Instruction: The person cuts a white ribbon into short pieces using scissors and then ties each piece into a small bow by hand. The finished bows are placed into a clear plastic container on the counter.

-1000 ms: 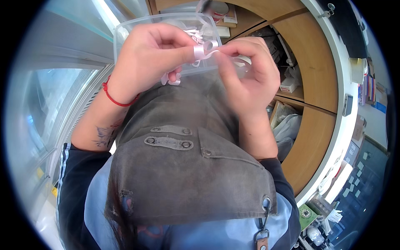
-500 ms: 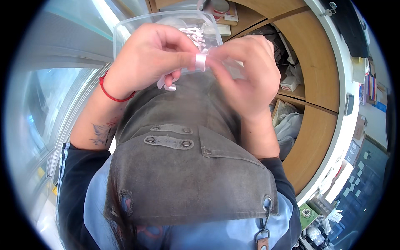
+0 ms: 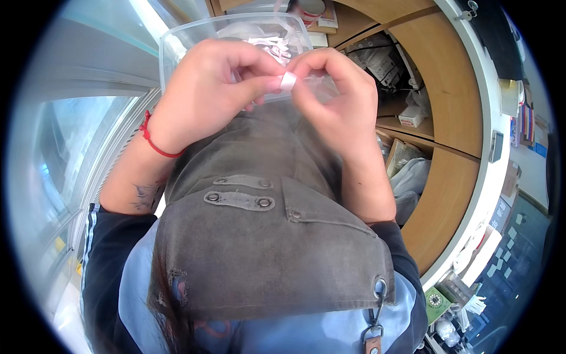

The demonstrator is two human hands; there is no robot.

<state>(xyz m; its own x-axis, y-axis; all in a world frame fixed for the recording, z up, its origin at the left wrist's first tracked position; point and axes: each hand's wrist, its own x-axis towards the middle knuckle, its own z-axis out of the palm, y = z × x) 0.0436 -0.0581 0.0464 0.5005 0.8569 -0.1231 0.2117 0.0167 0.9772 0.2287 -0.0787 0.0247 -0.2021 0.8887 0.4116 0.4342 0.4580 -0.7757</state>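
Observation:
A short loop of pale pink satin ribbon [image 3: 288,81] is pinched between my two hands, above the near edge of a clear plastic box. My left hand [image 3: 215,79] grips it from the left between thumb and forefinger, its other fingers curled behind. From the right, my right hand [image 3: 339,88] closes thumb and forefinger on the ribbon's other side. Just behind my hands, the clear plastic box [image 3: 171,44] holds several pink and white ribbon pieces [image 3: 274,47]. My hands cover part of the box.
Wooden shelving [image 3: 407,41] with a white carton [image 3: 413,116] and bagged things curves round the right. A can-like container [image 3: 311,10] stands beyond the box. On the left is a pale window frame [image 3: 71,76]. My grey apron [image 3: 265,248] fills the middle below.
My right hand has come in slightly to the left and closed on the ribbon. The ribbon has tilted, and its loose end below my left hand no longer shows.

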